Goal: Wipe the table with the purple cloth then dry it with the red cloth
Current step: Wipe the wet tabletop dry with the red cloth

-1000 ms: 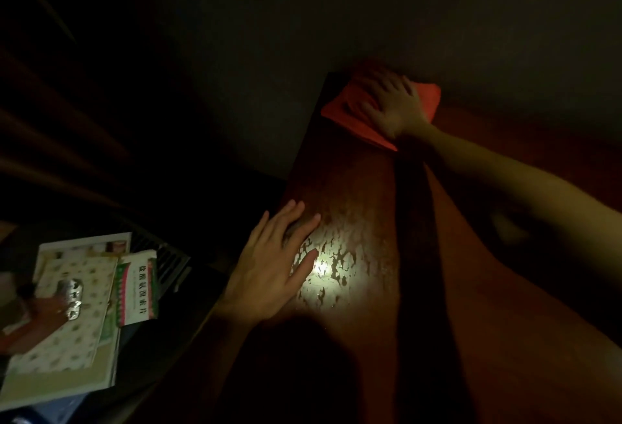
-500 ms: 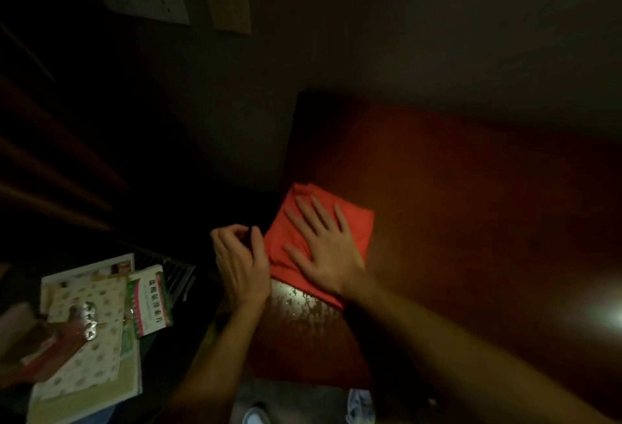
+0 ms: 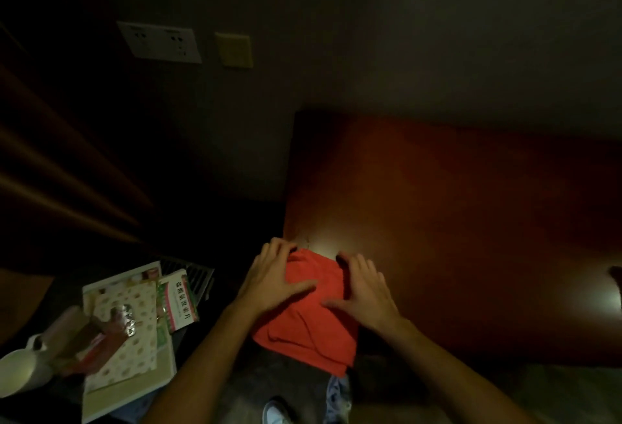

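Dim view. Table [image 3: 454, 221], reddish wood, fills the right. Red cloth [image 3: 313, 316] drapes over its near left corner. Left hand [image 3: 272, 280] and right hand [image 3: 365, 292] lie flat on the cloth, fingers loosely spread, gripping nothing. Books [image 3: 131, 326] lie far left.

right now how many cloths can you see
1: the red cloth at the table's near left corner, hanging over the edge, under the left hand and right hand. The purple one isn't visible.
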